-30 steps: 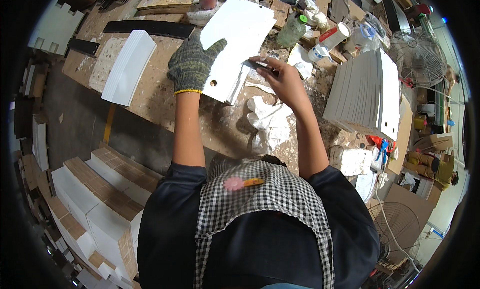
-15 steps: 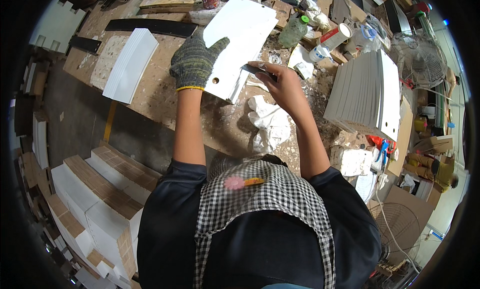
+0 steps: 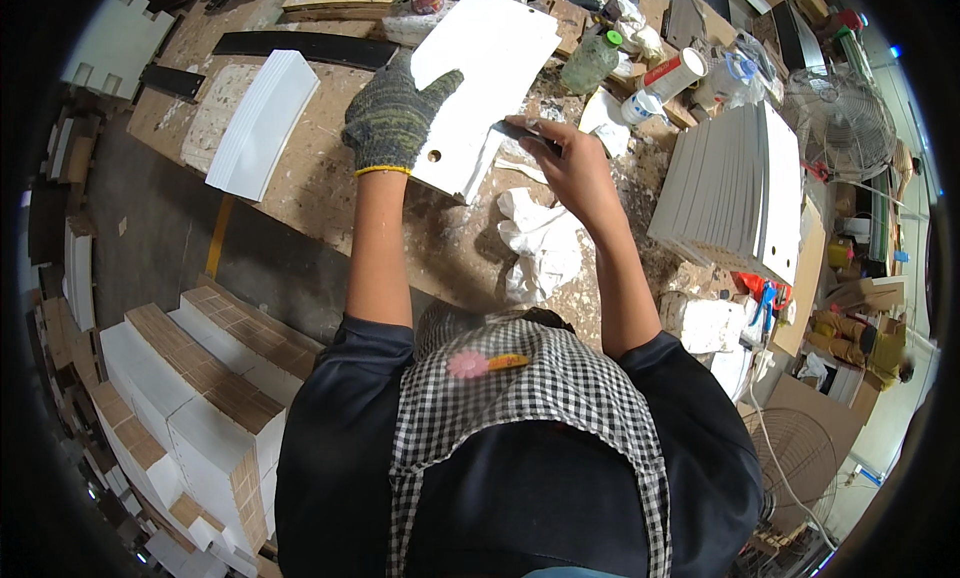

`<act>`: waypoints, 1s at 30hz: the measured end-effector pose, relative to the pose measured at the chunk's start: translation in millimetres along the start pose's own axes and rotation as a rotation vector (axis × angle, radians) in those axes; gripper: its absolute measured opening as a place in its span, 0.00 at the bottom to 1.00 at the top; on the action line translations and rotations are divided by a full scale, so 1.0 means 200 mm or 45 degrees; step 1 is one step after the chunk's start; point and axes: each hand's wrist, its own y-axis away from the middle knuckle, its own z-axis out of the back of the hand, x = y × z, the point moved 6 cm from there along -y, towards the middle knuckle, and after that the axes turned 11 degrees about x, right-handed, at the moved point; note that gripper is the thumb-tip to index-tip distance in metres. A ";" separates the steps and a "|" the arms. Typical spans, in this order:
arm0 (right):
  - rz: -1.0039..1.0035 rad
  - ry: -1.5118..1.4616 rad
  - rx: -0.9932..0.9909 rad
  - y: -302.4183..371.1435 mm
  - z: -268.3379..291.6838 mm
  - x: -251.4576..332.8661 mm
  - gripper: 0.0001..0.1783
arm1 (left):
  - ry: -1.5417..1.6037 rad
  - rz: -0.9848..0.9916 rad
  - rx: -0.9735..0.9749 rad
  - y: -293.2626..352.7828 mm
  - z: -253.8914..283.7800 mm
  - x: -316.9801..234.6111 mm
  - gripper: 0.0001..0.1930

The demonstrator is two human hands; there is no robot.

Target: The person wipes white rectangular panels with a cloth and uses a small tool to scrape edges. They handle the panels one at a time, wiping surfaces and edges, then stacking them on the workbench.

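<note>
A white panel (image 3: 490, 53) with small holes near its ends lies on the worktable, on top of at least one more panel. My left hand (image 3: 392, 118), in a dark knitted glove with a yellow cuff, grips its left edge, the thumb spread over the top face. My bare right hand (image 3: 575, 166) is closed round a putty knife (image 3: 520, 131), whose thin blade points left, just off the panel's right edge. A crumpled white cloth (image 3: 538, 240) lies just nearer than my right hand.
White boards (image 3: 262, 123) are stacked at left, and a taller stack (image 3: 725, 188) stands at right. Beyond are a green-capped bottle (image 3: 590, 63), a tipped white container (image 3: 672, 75) and a fan (image 3: 840, 123). Large white-and-brown stacks (image 3: 190, 398) stand on the floor, lower left.
My right hand and the putty knife have shifted slightly right, away from the panel's edge. My left hand stays on the panel, nearly still.
</note>
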 end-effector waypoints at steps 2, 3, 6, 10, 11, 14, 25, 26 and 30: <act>-0.006 -0.008 0.012 0.00 0.00 0.00 0.16 | 0.011 -0.006 0.010 0.00 0.00 0.00 0.51; -0.011 -0.013 0.022 0.01 -0.01 0.00 0.16 | 0.018 -0.023 0.004 0.00 0.00 0.00 0.51; -0.120 -0.015 -0.040 -0.02 0.00 -0.02 0.16 | 0.006 -0.029 -0.008 0.00 0.00 0.00 0.51; 0.014 -0.014 -0.060 0.00 0.00 -0.01 0.15 | 0.004 0.011 0.013 -0.01 -0.02 0.01 0.51; -0.042 -0.030 -0.066 -0.02 0.01 -0.03 0.15 | -0.002 0.002 0.002 -0.02 -0.02 0.01 0.51; -0.090 -0.055 0.001 0.01 0.01 0.00 0.16 | -0.011 -0.007 -0.009 -0.02 -0.02 0.01 0.52; 0.000 -0.053 -0.047 0.00 0.05 0.00 0.16 | -0.019 0.017 0.006 -0.02 -0.02 0.02 0.51; -0.002 -0.024 -0.052 0.00 0.04 -0.01 0.16 | -0.011 0.018 0.020 -0.03 -0.02 0.02 0.50; -0.006 0.053 -0.048 -0.02 0.02 -0.01 0.16 | -0.002 0.024 0.012 -0.01 -0.01 0.01 0.49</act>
